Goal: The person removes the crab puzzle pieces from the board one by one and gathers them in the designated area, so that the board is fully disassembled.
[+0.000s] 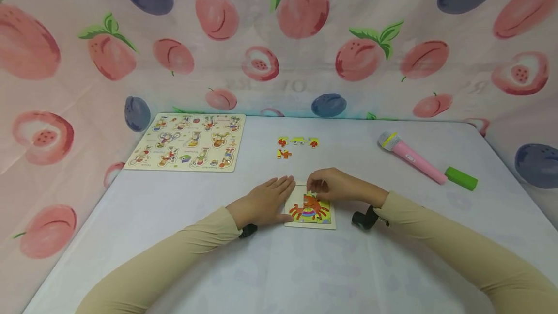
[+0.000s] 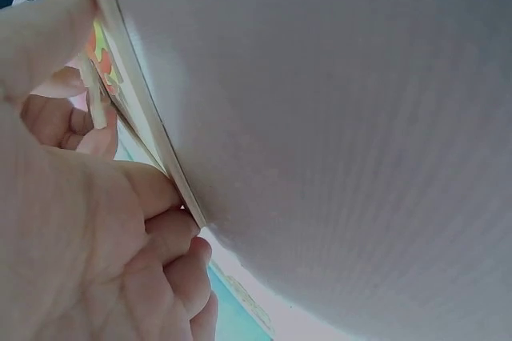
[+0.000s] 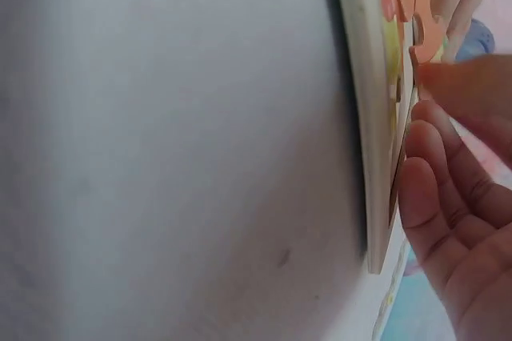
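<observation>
A small wooden puzzle board (image 1: pixel 309 226) lies on the table, partly filled with pieces that form an orange crab (image 1: pixel 313 211). Its upper left part shows bare wood. My left hand (image 1: pixel 267 202) rests along the board's left edge, with the thumb near the lower corner and the fingers by the upper one. Over the upper part of the board, my right hand (image 1: pixel 334 185) pinches a puzzle piece (image 3: pixel 429 21) between thumb and fingers. That piece is tilted above the board in the right wrist view, its face mostly hidden.
Several loose puzzle pieces (image 1: pixel 284 154) lie beyond the board. A larger wooden picture board (image 1: pixel 183 142) is at the back left. On the right are a pink toy microphone (image 1: pixel 416 159) and a green block (image 1: pixel 461 178). A fruit-printed cloth (image 1: pixel 279 62) hangs behind the table.
</observation>
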Demonstrator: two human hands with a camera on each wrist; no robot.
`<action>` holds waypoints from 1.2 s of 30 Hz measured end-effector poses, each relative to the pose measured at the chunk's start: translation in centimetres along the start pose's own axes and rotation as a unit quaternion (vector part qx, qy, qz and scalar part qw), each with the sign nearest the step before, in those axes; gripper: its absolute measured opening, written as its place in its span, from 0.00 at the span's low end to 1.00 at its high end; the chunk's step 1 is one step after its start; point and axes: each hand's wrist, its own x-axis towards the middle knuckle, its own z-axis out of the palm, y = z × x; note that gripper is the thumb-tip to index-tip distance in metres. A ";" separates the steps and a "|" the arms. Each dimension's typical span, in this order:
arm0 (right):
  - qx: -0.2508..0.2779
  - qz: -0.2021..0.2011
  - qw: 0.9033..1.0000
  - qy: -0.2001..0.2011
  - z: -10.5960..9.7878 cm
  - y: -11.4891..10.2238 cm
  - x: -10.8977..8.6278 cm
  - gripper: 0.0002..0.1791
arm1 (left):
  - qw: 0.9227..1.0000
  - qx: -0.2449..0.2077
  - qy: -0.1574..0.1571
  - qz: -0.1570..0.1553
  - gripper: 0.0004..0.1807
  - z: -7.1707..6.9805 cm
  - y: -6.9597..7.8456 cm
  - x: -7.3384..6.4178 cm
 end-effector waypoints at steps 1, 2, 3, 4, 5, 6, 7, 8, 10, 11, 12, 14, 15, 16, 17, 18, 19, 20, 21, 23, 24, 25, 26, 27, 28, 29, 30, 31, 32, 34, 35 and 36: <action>0.004 0.008 1.000 -0.006 0.0 0.0 0.0 0.08 | 1.000 -0.001 0.000 0.000 0.47 0.0 0.0 0.0; 0.010 0.015 1.000 -0.010 0.0 0.1 0.0 0.09 | 1.000 0.000 0.000 0.001 0.47 0.0 0.0 0.0; 0.015 0.017 1.000 -0.014 0.0 0.1 -0.1 0.10 | 1.000 0.000 0.000 0.001 0.47 0.0 0.0 0.0; 0.020 0.023 0.999 -0.017 0.0 0.1 -0.1 0.11 | 1.000 0.001 -0.001 0.001 0.47 0.0 0.0 0.0; 0.025 0.024 0.999 -0.020 0.0 0.1 0.0 0.12 | 1.000 0.001 -0.001 0.001 0.47 0.0 0.0 0.1; 0.029 0.025 0.999 -0.022 0.0 0.1 0.0 0.12 | 1.000 0.001 -0.002 0.000 0.47 0.0 0.0 0.1; 0.031 0.024 0.999 -0.024 0.0 0.1 0.0 0.13 | 1.000 0.001 -0.002 -0.001 0.47 0.0 0.0 0.1; 0.034 0.023 0.999 -0.026 0.1 0.0 0.1 0.13 | 1.000 0.001 -0.003 -0.001 0.47 0.0 0.0 0.1; 0.040 0.025 0.998 -0.028 0.1 0.0 0.2 0.13 | 1.000 0.000 -0.003 -0.002 0.47 0.0 0.0 0.0; 0.040 0.024 0.998 -0.029 0.2 0.0 0.2 0.12 | 1.000 0.000 -0.002 -0.002 0.47 0.0 0.0 0.0; 0.041 0.024 0.998 -0.029 0.2 0.0 0.3 0.12 | 1.000 0.000 -0.001 -0.001 0.47 0.0 0.0 0.0; 0.042 0.024 0.998 -0.029 0.2 0.0 0.3 0.11 | 1.000 0.000 0.001 0.000 0.47 0.0 0.0 0.0; 0.041 0.024 0.998 -0.028 0.2 0.0 0.4 0.11 | 1.000 0.000 0.003 0.001 0.47 0.0 0.0 0.0; 0.040 0.023 0.999 -0.026 0.2 0.0 0.4 0.10 | 1.000 0.000 0.004 0.002 0.47 0.0 0.0 0.0; 0.038 0.023 0.999 -0.023 0.2 -0.1 0.3 0.10 | 1.000 0.000 0.004 0.003 0.47 0.0 0.0 0.0; 0.037 0.022 0.999 -0.020 0.3 -0.1 0.3 0.10 | 1.000 0.000 0.005 0.004 0.47 0.0 0.0 0.0; 0.036 0.020 0.999 -0.015 0.3 0.0 0.3 0.10 | 1.000 0.001 0.004 0.004 0.47 0.0 0.0 0.0; 0.036 0.018 0.999 -0.009 0.4 0.0 0.2 0.10 | 1.000 0.001 0.003 0.003 0.47 0.0 0.0 0.0; 0.036 0.016 0.999 -0.003 0.4 0.0 0.2 0.10 | 1.000 0.001 0.002 0.003 0.47 -0.1 0.0 0.0; 0.036 0.013 0.999 0.007 0.5 0.0 0.1 0.10 | 1.000 0.002 -0.001 0.002 0.47 -0.1 0.0 -0.1; 0.036 0.012 0.999 0.011 0.6 0.0 0.1 0.10 | 1.000 0.002 -0.002 0.001 0.47 -0.1 0.0 0.0; 0.036 0.012 0.999 0.013 0.6 0.0 0.0 0.10 | 1.000 0.002 -0.002 0.001 0.47 -0.1 0.0 0.0; 0.035 0.013 0.999 0.014 0.6 -0.1 0.0 0.11 | 1.000 0.003 -0.002 0.000 0.47 -0.1 0.0 0.0; 0.035 0.014 0.999 0.013 0.6 -0.1 0.0 0.11 | 1.000 0.003 -0.003 0.000 0.47 -0.1 0.0 0.0; 0.034 0.014 0.999 0.012 0.6 -0.1 0.0 0.11 | 1.000 0.005 -0.003 0.000 0.47 -0.1 0.0 0.0; 0.034 0.015 0.999 0.010 0.6 -0.1 0.0 0.11 | 1.000 0.006 -0.003 0.000 0.47 -0.1 0.0 0.0; 0.033 0.014 0.999 0.009 0.6 -0.1 0.0 0.11 | 1.000 0.006 -0.004 0.000 0.47 -0.1 0.0 0.0; 0.032 0.014 0.999 0.008 0.5 -0.2 -0.1 0.12 | 1.000 0.007 -0.005 0.000 0.47 -0.1 0.0 0.0; 0.032 0.012 0.999 0.007 0.5 -0.2 -0.1 0.12 | 1.000 0.008 -0.006 0.000 0.47 -0.1 0.0 0.0; 0.031 0.009 0.999 0.008 0.5 -0.2 -0.1 0.12 | 1.000 0.009 -0.007 0.001 0.47 -0.1 0.0 0.0; 0.030 0.006 0.999 0.009 0.4 -0.3 -0.1 0.12 | 1.000 0.009 -0.007 0.001 0.47 -0.1 0.0 0.0; 0.029 0.002 1.000 0.011 0.4 -0.3 -0.2 0.12 | 1.000 0.010 -0.008 0.001 0.47 -0.1 0.0 0.1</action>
